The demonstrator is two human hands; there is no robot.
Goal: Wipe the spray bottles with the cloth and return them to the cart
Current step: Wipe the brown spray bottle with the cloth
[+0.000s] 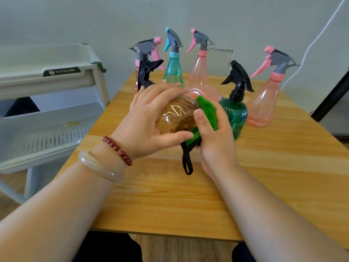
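My left hand (149, 118) grips a brown see-through spray bottle (177, 116), tilted away from me so its black trigger head (147, 72) points to the far left. My right hand (213, 133) holds a green cloth (205, 108) against the bottle's right side and base; a black loop of the cloth (187, 163) hangs below. Both hands are above the middle of the wooden table (188, 195).
Several more spray bottles stand at the table's far side: pink ones (200, 70), a teal one (172, 70), a dark green one with a black head (236, 108) and a pink one at the far right (264, 103). A white tiered cart (56, 87) stands left of the table.
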